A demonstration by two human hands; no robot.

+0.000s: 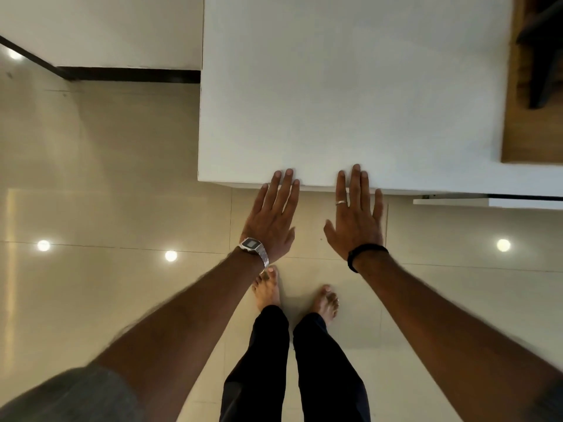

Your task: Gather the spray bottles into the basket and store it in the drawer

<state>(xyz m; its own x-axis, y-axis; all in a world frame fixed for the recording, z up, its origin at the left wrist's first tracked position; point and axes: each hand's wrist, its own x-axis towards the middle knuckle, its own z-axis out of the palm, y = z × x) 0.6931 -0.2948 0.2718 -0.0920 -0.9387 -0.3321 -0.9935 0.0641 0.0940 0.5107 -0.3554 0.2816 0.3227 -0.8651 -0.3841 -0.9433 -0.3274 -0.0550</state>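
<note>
While two hands, left (pixel 271 217) and right (pixel 356 220), lie flat and empty, fingertips seemingly touch one white top (pixel 350 86).

Dim, warm indoor view from a wide-angle head camera.
Round ceiling lights glare as bright spots on the glossy beige tiled floor (pixel 91 208). The flat white cabinet top (pixel 350 86) looks evenly lit and greyish. Forearms at the lower corners are stretched and motion-blurred; soft shadow sits beneath the bare feet.
</note>
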